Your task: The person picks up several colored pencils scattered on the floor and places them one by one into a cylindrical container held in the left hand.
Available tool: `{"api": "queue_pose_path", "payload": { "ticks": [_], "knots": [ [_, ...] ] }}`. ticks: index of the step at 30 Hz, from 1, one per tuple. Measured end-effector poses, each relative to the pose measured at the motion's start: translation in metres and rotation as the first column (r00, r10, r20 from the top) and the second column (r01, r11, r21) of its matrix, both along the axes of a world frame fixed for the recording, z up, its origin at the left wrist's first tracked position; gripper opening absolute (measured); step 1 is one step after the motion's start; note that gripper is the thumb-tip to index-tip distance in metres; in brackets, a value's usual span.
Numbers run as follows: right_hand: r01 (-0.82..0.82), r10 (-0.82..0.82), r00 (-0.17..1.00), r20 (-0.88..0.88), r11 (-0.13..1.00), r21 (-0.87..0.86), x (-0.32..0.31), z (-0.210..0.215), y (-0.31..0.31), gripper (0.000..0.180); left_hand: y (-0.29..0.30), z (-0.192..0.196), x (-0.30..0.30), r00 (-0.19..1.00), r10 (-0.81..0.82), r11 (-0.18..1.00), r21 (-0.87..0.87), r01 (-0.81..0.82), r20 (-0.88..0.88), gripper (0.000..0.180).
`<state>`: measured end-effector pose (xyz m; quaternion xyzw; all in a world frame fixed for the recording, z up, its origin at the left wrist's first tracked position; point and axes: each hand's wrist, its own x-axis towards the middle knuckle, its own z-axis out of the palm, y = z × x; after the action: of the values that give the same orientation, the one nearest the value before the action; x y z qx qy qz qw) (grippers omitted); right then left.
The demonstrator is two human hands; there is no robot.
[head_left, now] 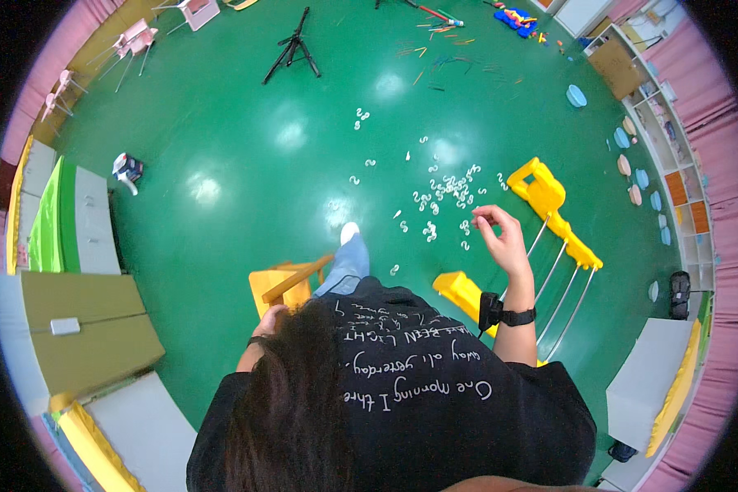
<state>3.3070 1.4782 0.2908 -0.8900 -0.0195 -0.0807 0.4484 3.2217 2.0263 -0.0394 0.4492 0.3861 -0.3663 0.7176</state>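
My right hand (503,235) is over the floor, its thumb and fingertips drawn together; whatever may be between them is too small to make out. Just beyond it lies a loose heap of white S-shaped hooks (453,190), with more scattered around. Beside my right forearm is a yellow plastic rack (541,193) with thin metal bars (551,262). My left hand (272,318) is at a small wooden chair (275,285), touching or close to its edge. Hair hides much of that hand, so its grip cannot be judged.
A black tripod (291,51) stands on the green floor ahead. Coloured sticks (443,61) and a blue toy pile (517,22) lie at the far right. Blue and pink basins (623,137) line the right-hand shelves (672,156). A white-and-dark container (128,170) stands at left.
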Motion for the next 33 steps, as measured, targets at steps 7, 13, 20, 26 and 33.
{"api": "queue_pose_path", "payload": {
  "ticks": [7, 13, 20, 26, 33],
  "knots": [
    [0.177, -0.179, 0.984, 0.012, 0.979, 0.098, 0.152, 0.014, -0.05, 0.01, -0.034, -0.034, 0.18, 1.0, -0.006, 1.0, 0.005, 0.006, 0.0, 0.02],
    [0.254, -0.249, 0.967, -0.048, 0.944, 0.209, 0.258, 0.016, -0.083, 0.009, -0.079, -0.034, 0.329, 0.999, -0.037, 0.999, 0.016, 0.037, 0.006, 0.019],
    [0.353, -0.348, 0.933, -0.095, 0.829, 0.433, 0.382, -0.002, -0.184, 0.01, -0.141, -0.034, 0.5, 0.995, -0.095, 0.994, 0.053, 0.093, 0.034, 0.019],
    [0.362, -0.429, 0.902, 0.05, 0.814, 0.455, 0.521, 0.0, -0.275, 0.01, -0.216, -0.015, 0.647, 0.987, -0.134, 0.988, 0.089, 0.125, 0.094, 0.02],
    [0.382, -0.43, 0.899, 0.079, 0.861, 0.335, 0.624, 0.031, -0.355, 0.009, -0.309, 0.007, 0.809, 0.964, -0.16, 0.986, 0.075, 0.147, 0.21, 0.02]
  ]
}}
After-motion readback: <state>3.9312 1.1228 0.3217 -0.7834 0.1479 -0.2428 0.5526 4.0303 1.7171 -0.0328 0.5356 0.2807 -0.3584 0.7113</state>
